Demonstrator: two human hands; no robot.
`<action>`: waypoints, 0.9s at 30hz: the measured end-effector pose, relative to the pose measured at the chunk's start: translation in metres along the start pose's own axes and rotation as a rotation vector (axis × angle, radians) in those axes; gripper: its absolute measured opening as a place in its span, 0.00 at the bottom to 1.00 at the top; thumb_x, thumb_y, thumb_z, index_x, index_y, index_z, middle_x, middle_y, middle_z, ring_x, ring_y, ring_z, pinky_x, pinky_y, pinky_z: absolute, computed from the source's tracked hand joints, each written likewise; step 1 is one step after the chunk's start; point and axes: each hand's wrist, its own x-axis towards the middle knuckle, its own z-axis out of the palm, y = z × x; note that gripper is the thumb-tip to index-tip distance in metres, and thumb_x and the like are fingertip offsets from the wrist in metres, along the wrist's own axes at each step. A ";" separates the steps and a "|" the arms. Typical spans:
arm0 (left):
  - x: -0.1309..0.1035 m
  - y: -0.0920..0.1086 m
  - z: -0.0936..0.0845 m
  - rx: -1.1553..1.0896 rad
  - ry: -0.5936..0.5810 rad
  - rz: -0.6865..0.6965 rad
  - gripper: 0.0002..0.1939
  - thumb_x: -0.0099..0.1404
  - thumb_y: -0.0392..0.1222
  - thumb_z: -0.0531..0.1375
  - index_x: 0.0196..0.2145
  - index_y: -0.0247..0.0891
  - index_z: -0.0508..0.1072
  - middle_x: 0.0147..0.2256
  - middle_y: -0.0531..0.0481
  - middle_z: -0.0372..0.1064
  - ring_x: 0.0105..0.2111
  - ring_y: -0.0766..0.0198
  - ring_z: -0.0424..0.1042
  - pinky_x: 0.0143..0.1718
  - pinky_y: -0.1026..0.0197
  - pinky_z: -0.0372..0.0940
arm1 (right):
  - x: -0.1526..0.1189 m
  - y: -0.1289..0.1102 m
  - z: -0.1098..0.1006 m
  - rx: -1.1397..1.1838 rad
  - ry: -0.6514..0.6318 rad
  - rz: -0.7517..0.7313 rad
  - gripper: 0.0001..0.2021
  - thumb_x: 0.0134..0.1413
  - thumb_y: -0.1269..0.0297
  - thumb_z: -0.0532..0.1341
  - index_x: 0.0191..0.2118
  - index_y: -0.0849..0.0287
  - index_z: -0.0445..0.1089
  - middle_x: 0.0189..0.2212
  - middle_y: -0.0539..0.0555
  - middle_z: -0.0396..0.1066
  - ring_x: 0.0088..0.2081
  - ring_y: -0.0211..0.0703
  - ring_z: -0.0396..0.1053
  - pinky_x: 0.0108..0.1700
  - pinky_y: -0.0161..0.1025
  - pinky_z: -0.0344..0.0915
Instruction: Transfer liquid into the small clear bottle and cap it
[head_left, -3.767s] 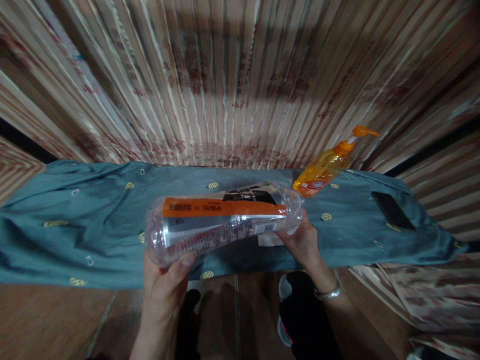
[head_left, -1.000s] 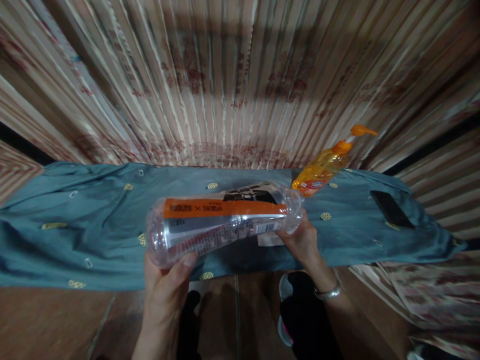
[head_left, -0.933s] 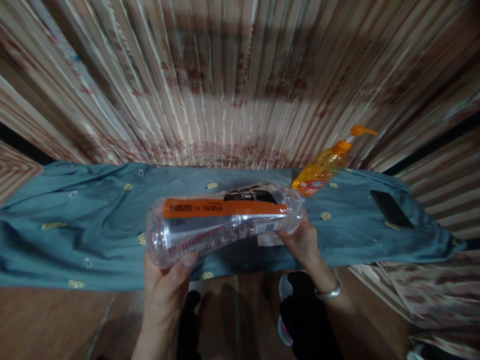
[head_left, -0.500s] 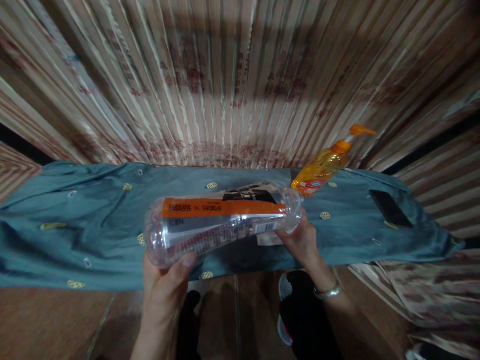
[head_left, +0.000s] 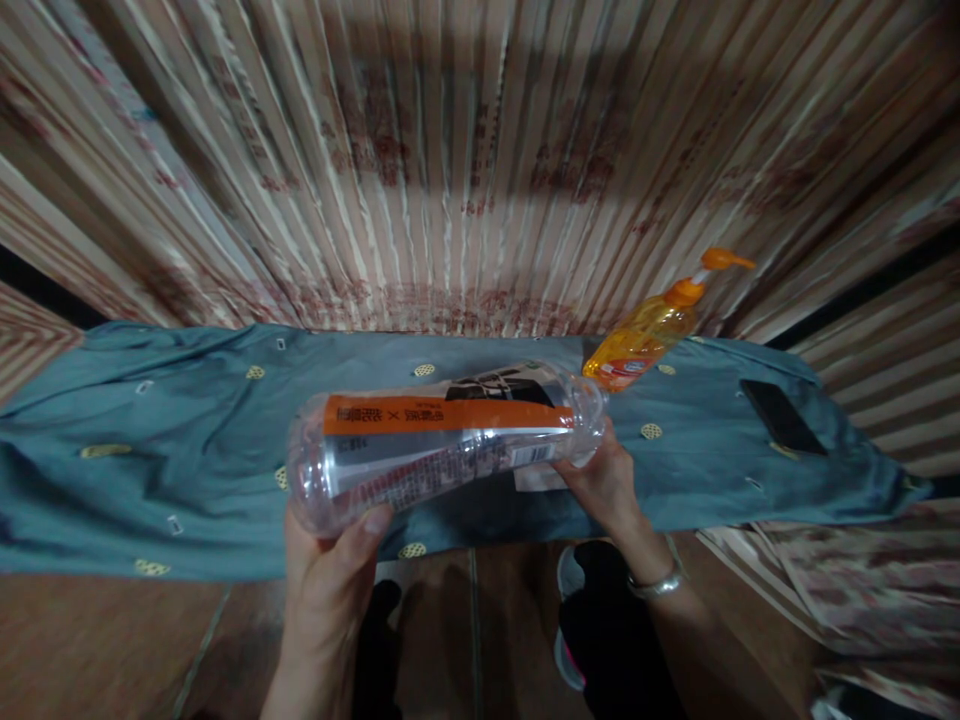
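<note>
A large clear plastic bottle (head_left: 450, 440) with an orange, silver and black label lies sideways between my hands, above the cloth. My left hand (head_left: 334, 565) grips its base end at the left, thumb laid along the lower side. At the other end, my right hand (head_left: 600, 470) holds the neck; most of its fingers are hidden behind the plastic. The bottle looks see-through at both ends. Just beyond the neck stands an orange pump bottle (head_left: 637, 340) of yellow-orange liquid.
A blue-green patterned cloth (head_left: 187, 440) covers the long narrow surface. On its right part lies a black phone (head_left: 781, 416). A pale flat piece (head_left: 541, 477) shows beneath the bottle's neck end. Pleated curtains (head_left: 465, 180) hang behind, and tiled floor (head_left: 442, 640) lies in front.
</note>
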 end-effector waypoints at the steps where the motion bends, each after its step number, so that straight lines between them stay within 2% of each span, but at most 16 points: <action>1: 0.000 0.000 0.000 -0.003 0.001 0.001 0.35 0.47 0.40 0.73 0.54 0.49 0.72 0.50 0.47 0.76 0.46 0.49 0.77 0.47 0.49 0.75 | 0.000 0.000 0.000 0.002 -0.002 0.001 0.35 0.48 0.48 0.62 0.60 0.61 0.62 0.44 0.64 0.79 0.42 0.61 0.78 0.41 0.53 0.74; 6: 0.000 0.001 0.000 0.007 -0.011 -0.012 0.36 0.47 0.42 0.73 0.55 0.50 0.72 0.49 0.47 0.76 0.44 0.49 0.79 0.44 0.50 0.76 | 0.000 0.000 0.000 -0.008 -0.003 0.021 0.36 0.47 0.48 0.63 0.60 0.61 0.63 0.45 0.63 0.79 0.42 0.60 0.78 0.41 0.51 0.75; 13: 0.002 -0.001 -0.002 -0.013 -0.009 -0.010 0.36 0.46 0.40 0.73 0.54 0.51 0.73 0.51 0.49 0.76 0.43 0.53 0.79 0.45 0.53 0.76 | 0.000 0.000 0.000 -0.001 -0.005 0.013 0.36 0.47 0.49 0.63 0.60 0.61 0.63 0.45 0.63 0.79 0.42 0.60 0.79 0.42 0.52 0.75; 22: 0.001 -0.001 -0.002 -0.006 0.000 -0.022 0.41 0.47 0.41 0.74 0.59 0.53 0.69 0.55 0.47 0.73 0.52 0.45 0.75 0.46 0.48 0.76 | 0.000 0.000 0.000 -0.008 -0.006 0.023 0.36 0.46 0.49 0.63 0.60 0.63 0.63 0.44 0.63 0.79 0.42 0.59 0.79 0.43 0.50 0.76; 27: 0.001 0.001 -0.003 0.035 -0.026 -0.022 0.40 0.47 0.43 0.74 0.58 0.50 0.69 0.52 0.45 0.75 0.50 0.45 0.76 0.47 0.46 0.76 | 0.000 -0.002 -0.001 -0.019 0.003 0.026 0.36 0.46 0.49 0.63 0.59 0.63 0.64 0.44 0.63 0.79 0.42 0.59 0.79 0.42 0.49 0.76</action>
